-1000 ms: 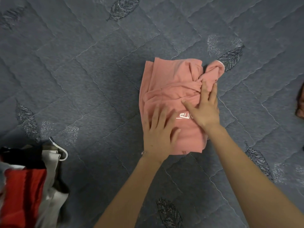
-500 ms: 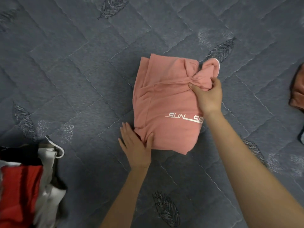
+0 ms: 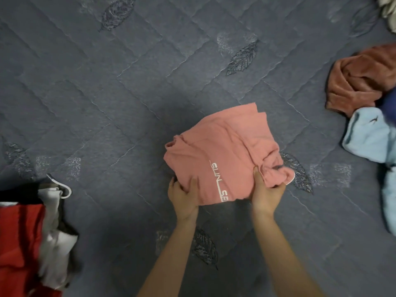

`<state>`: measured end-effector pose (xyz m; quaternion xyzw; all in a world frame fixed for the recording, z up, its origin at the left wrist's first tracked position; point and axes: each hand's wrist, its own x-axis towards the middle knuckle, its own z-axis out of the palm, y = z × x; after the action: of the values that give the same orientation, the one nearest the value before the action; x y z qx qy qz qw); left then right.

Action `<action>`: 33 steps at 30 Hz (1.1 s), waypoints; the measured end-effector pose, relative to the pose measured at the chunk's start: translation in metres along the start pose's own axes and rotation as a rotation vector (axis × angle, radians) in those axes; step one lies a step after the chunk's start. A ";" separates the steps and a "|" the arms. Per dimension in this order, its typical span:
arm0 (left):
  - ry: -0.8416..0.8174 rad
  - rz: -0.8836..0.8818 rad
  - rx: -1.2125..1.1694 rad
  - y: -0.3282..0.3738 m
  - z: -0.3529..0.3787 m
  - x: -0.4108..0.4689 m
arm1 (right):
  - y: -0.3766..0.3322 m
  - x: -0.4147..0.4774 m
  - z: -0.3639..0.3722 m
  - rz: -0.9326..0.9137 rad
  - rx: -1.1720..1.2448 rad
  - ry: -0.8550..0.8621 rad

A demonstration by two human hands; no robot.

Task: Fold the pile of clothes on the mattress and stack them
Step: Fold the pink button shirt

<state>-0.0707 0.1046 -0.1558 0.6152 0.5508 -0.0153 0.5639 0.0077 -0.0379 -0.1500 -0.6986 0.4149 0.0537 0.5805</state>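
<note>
A folded pink garment (image 3: 225,151) with white lettering is held just above the grey quilted mattress (image 3: 107,99), near its middle. My left hand (image 3: 183,195) grips the garment's near left edge, thumb on top. My right hand (image 3: 266,194) grips the near right corner, where the fabric bunches. At the left edge lies a stack of folded clothes (image 3: 23,239) in red, white and black. At the right edge sits a loose pile with a brown garment (image 3: 362,78) and a light blue one (image 3: 368,136).
A white hanger hook (image 3: 62,187) pokes out of the left stack. A pale cloth (image 3: 389,9) shows at the top right corner. Bare mattress stretches between the left stack and the pink garment.
Both hands have taken hold of the pink garment's near edge and lifted it, turning it about a quarter turn. The view has shifted, bringing the right pile into sight.
</note>
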 end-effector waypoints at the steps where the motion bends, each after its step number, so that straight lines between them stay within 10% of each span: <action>1: 0.005 -0.004 -0.058 -0.003 -0.005 0.001 | 0.008 -0.004 -0.011 0.031 -0.034 0.002; 12: -0.086 0.079 -0.109 -0.003 -0.035 0.003 | -0.008 0.034 -0.034 -0.458 -0.762 -0.199; 16: -0.191 -0.046 -0.120 0.011 -0.037 0.016 | -0.020 0.052 -0.014 -0.302 -0.659 -0.598; 24: -0.388 -0.012 -0.120 0.016 -0.041 0.020 | -0.015 0.043 -0.020 -0.161 -0.501 -0.608; 33: -0.247 0.135 -0.135 0.024 -0.092 -0.009 | -0.037 -0.027 -0.039 0.050 -0.361 -0.812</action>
<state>-0.1124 0.1697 -0.1002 0.6050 0.4344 -0.0160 0.6671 -0.0019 -0.0578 -0.0935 -0.7007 0.1539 0.4092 0.5638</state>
